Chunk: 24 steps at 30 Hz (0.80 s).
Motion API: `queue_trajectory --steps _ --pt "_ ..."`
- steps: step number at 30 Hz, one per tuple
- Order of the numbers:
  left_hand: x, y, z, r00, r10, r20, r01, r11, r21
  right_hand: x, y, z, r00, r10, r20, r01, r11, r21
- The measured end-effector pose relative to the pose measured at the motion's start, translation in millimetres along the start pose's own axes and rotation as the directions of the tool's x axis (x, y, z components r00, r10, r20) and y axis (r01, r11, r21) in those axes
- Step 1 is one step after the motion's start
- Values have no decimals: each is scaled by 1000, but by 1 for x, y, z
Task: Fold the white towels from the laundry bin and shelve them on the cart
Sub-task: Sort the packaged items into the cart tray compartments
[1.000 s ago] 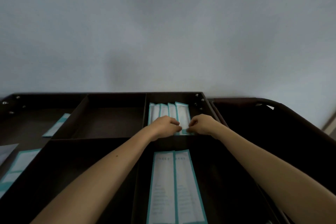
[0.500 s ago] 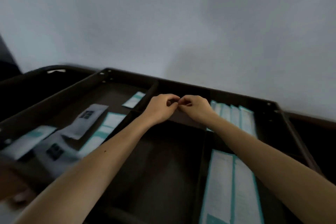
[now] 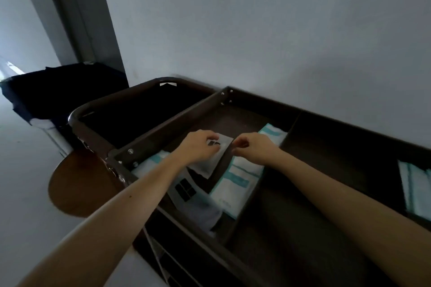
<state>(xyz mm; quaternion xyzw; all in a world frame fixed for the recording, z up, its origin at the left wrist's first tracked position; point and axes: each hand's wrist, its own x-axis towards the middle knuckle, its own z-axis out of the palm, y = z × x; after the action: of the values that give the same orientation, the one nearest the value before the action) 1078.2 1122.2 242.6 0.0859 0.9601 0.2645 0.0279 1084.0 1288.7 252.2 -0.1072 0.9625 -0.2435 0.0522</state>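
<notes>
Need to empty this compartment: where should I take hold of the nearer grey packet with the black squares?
Probably its near end, pinched from above on your side. The grey packet lies flat, its far end under the upper packet and the left arm; only the near end is free.

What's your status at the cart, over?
Left hand holds grey packet in cart tray. Right hand curled at its edge, grip unclear. No towels in view.
</notes>
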Motion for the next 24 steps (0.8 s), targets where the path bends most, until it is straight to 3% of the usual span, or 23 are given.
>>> queue_trajectory --steps 4,8,14,18,21,24 --pt "19 -25 -4 978 -76 194 51 990 130 20 -12 16 987 153 52 -153 988 -4" --pt "36 -32 -3 950 -54 308 15 992 128 36 -12 28 951 305 48 -308 926 218" --pt "51 -38 8 960 -32 280 38 999 -15 44 -20 38 973 224 64 -233 938 258" --pt "60 -46 5 962 -80 259 115 985 -125 44 -11 37 963 271 9 -262 920 291" --pt "64 -52 -3 967 -89 240 163 937 -310 27 -23 32 955 168 243 -209 965 157" --pt "64 -53 -8 970 -83 230 181 876 -447 11 -47 33 839 98 535 -89 995 -43"
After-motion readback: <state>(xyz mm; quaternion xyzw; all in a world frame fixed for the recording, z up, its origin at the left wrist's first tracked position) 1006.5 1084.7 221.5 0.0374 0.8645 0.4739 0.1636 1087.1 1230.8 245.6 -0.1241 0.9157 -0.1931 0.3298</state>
